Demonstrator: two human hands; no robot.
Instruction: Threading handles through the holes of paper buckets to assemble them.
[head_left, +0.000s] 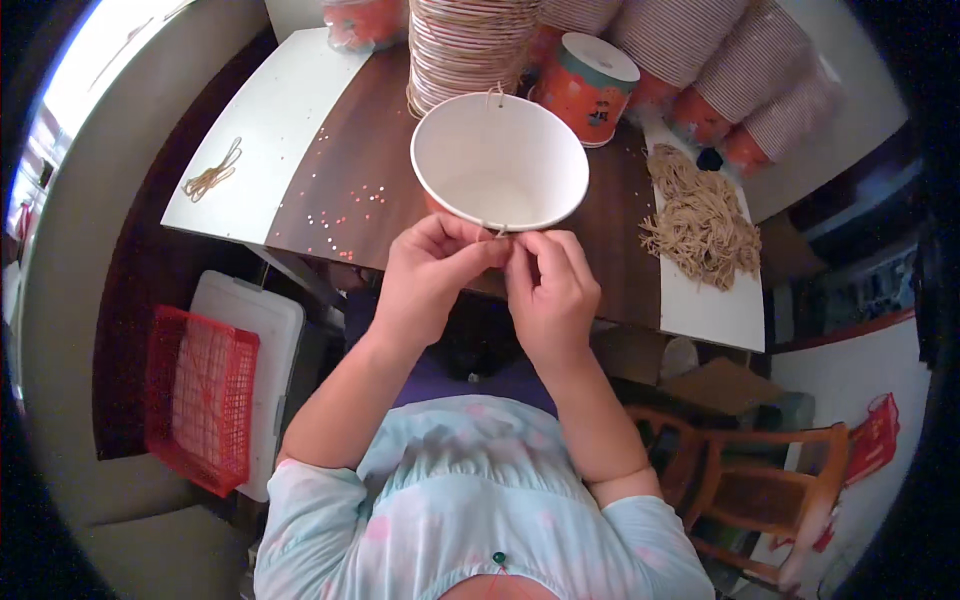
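Note:
A round paper bucket (500, 165), white inside with a sliver of orange outside, stands tilted toward me at the table's front edge. A thin tan cord (495, 97) passes through its far rim. At the near rim, both hands pinch a short piece of that cord. My left hand (430, 265) is closed, thumb and forefinger at the cord and its knuckles against the bucket. Beside it my right hand (553, 285) is closed too, its fingertips on the cord just under the rim. The cord between the fingertips is mostly hidden.
Tall stacks of paper buckets (470, 50) stand at the back, with an upturned orange bucket (590, 90) beside them. A heap of tan cords (705, 220) lies right; a few cords (213, 172) lie left. Paper dots are scattered on the table (330, 130). A red basket (200, 400) is lower left.

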